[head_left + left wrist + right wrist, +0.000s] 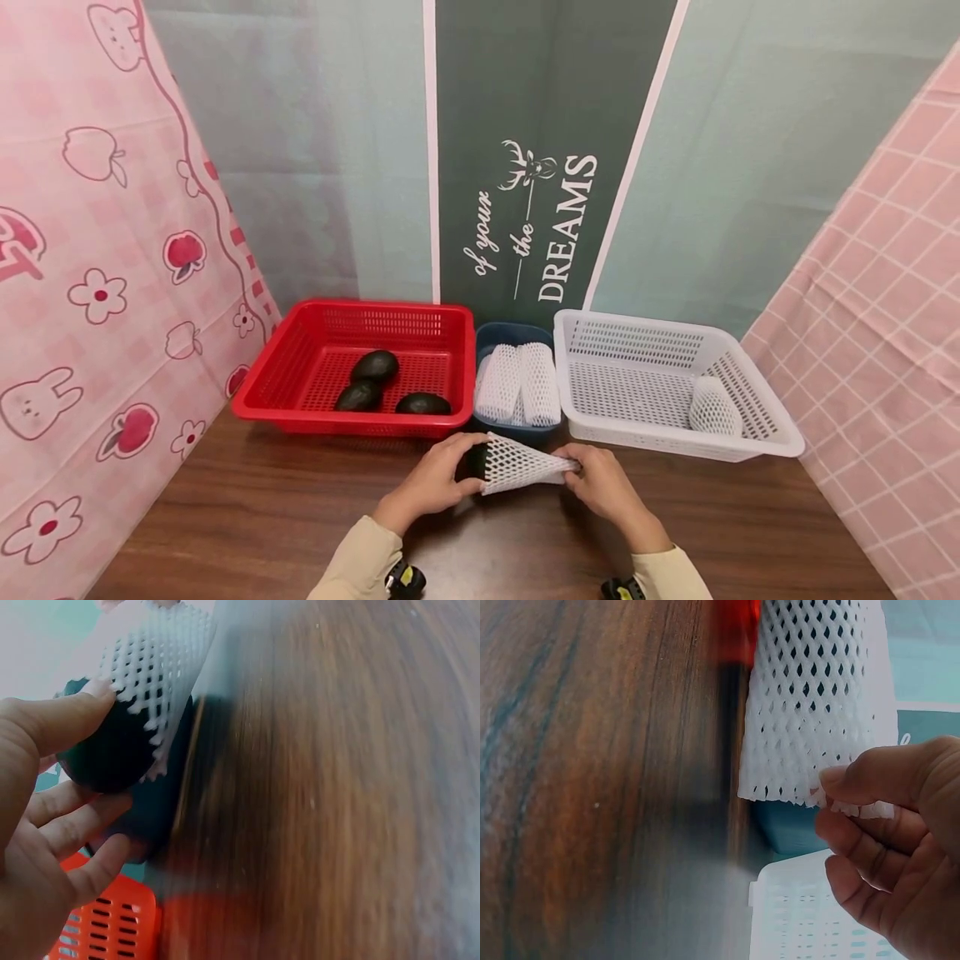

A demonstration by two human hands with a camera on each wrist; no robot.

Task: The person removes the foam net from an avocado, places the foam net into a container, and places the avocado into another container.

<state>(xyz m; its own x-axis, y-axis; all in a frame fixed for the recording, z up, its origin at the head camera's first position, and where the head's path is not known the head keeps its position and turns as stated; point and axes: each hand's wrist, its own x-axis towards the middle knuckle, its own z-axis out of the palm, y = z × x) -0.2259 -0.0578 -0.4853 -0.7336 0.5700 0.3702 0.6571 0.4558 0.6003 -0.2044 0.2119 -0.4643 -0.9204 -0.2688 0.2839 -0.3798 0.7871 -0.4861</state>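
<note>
Left to right: three avocados in basket, net sleeves in tub, sleeved item in second basket; before tub, fourth avocado partly inside another sleeve.

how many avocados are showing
4: rear avocado, left avocado, right avocado in the red basket; partly-netted avocado in the left hand. A netted bundle in the white basket may hide another.

The foam net looks matt, the red basket glossy plastic, the table faintly shiny wood.
</note>
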